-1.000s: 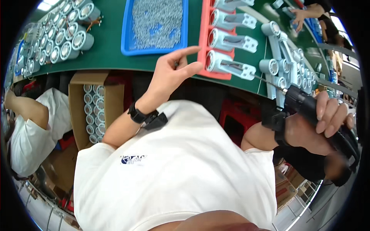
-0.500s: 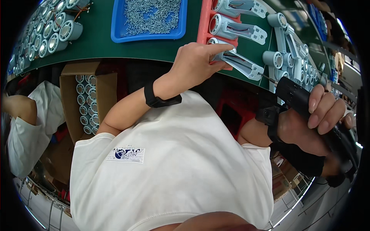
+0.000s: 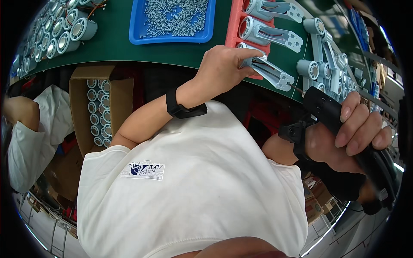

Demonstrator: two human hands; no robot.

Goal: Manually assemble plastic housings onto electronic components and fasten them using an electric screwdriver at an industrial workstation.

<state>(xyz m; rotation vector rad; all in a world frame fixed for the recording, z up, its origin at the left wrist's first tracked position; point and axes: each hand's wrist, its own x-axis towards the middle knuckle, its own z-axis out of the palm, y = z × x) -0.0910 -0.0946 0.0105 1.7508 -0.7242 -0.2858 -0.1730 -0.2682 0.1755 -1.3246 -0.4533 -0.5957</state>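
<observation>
My left hand (image 3: pixel 223 68) pinches the round end of a pale blue plastic motor housing (image 3: pixel 272 73) with thumb and index finger. This housing sits in the near end of a red holder (image 3: pixel 232 31), its long open arm pointing right toward me. In my right hand (image 3: pixel 359 124) is a black electric screwdriver (image 3: pixel 325 106), fingers wrapped round its body. The bit meets the free end of the housing's arm; whether a screw is on it cannot be seen. Two similar housings (image 3: pixel 279 36) lie farther back in the holder, with reddish wires inside.
A blue tray (image 3: pixel 134 32) of small screws is on the green table (image 3: pixel 114 47). Round motors (image 3: pixel 83 29) crowd the far left, and more housings (image 3: pixel 308 69) are piled at right. Below the table edge stands a cardboard box (image 3: pixel 121 99) of round parts. Another person's arm (image 3: pixel 23 115) shows at left.
The screwdriver in my right hand has moved slightly left, closer to the housing's arm end. My left hand keeps its pinch on the housing. The whole view has shifted a little.
</observation>
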